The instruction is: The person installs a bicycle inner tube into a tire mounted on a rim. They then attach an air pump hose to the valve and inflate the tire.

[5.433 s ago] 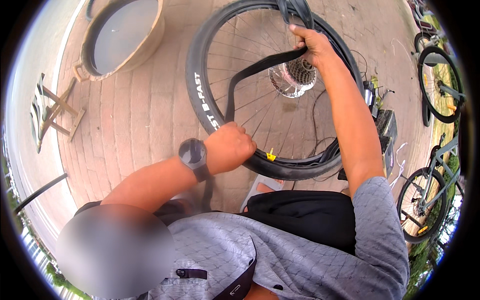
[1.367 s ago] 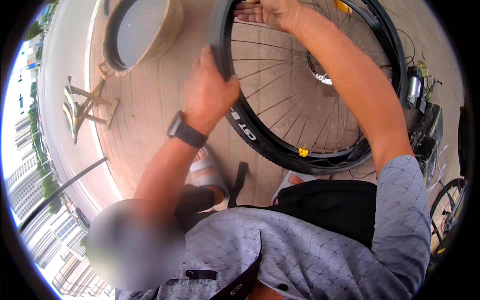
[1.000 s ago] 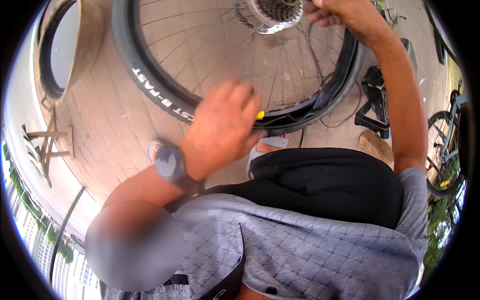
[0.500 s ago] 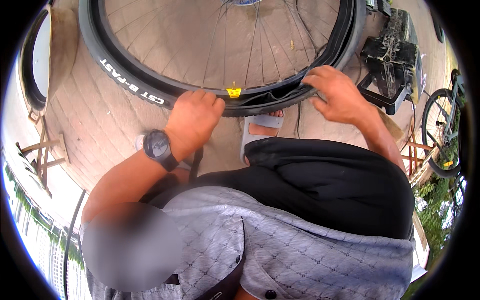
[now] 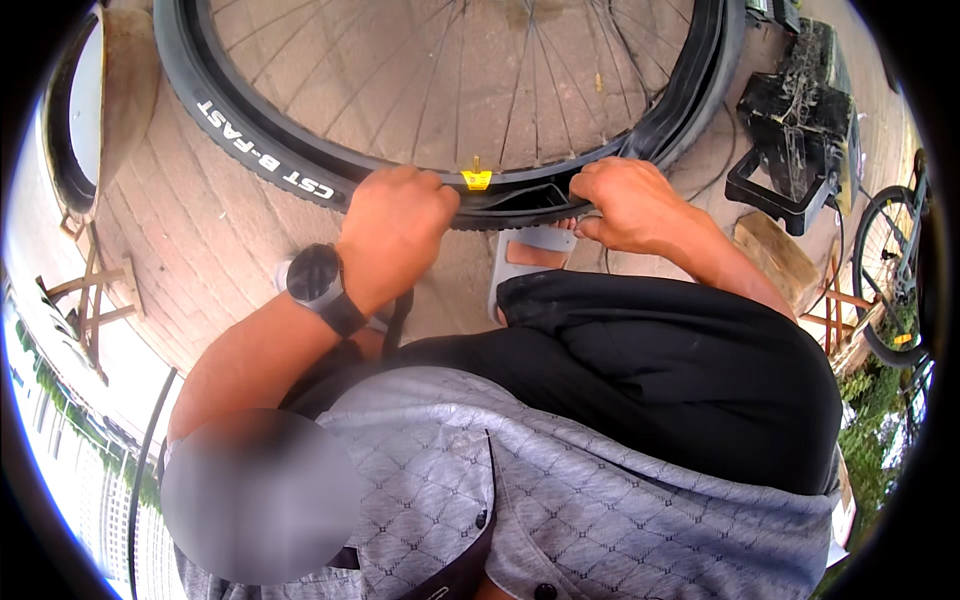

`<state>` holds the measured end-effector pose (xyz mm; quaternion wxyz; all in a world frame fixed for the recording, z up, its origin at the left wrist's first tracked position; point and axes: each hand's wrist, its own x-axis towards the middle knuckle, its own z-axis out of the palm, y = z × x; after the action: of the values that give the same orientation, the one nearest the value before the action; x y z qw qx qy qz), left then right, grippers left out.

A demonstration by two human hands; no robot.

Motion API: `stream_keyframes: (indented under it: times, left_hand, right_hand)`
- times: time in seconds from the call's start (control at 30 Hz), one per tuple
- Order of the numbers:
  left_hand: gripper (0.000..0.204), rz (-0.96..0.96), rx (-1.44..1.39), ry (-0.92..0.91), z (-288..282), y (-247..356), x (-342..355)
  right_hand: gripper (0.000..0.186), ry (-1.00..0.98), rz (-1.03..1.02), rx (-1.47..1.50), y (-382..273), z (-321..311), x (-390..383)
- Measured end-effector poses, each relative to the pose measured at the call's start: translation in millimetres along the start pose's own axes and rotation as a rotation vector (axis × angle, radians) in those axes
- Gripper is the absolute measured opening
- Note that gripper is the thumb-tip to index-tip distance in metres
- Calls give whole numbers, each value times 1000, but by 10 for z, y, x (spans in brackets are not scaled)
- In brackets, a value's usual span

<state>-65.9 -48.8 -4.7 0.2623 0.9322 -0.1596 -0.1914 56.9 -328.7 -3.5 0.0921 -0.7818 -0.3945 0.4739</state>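
Observation:
A bicycle wheel with thin spokes stands before me, its black tire (image 5: 235, 150) partly off the rim along the near side. My left hand (image 5: 400, 225), with a dark watch on its wrist, is closed over the tire's lower edge. To its right a valve with a yellow tag (image 5: 478, 179) sticks up at the rim. Between my hands the tire gapes, and a slack black inner tube (image 5: 540, 197) shows inside. My right hand (image 5: 635, 205) is closed round the tire right of the gap, fingers over the top and thumb on the near side; the fingertips are partly hidden.
A dirty black machine with a handle frame (image 5: 795, 130) stands on the brick paving at the right, near a wooden block (image 5: 775, 255). Farther right is a parked bicycle (image 5: 890, 260). A round basin-like object (image 5: 115, 110) rests on a wooden stand (image 5: 95, 295) at the left. My sandaled foot (image 5: 532, 250) is below the wheel.
My right hand has moved left and slightly down along the tire, from loosely spread fingers to a closed grip. My left hand stays on the tire.

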Motion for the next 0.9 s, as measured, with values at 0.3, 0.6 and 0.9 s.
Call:
stream_keyframes:
  times: [0.3,0.6,0.9]
  left_hand:
    - [34,-21,110,-42,-1,368,268]
    - [30,72,44,-51,523,653,623]
    - [16,46,-196,-73,438,564,600]
  right_hand:
    - [46,261,-150,-60,327,-137,-294]
    - [65,369,-108,-309,703,-193,-484]
    - [33,183,-69,-467,783,-226,-271]
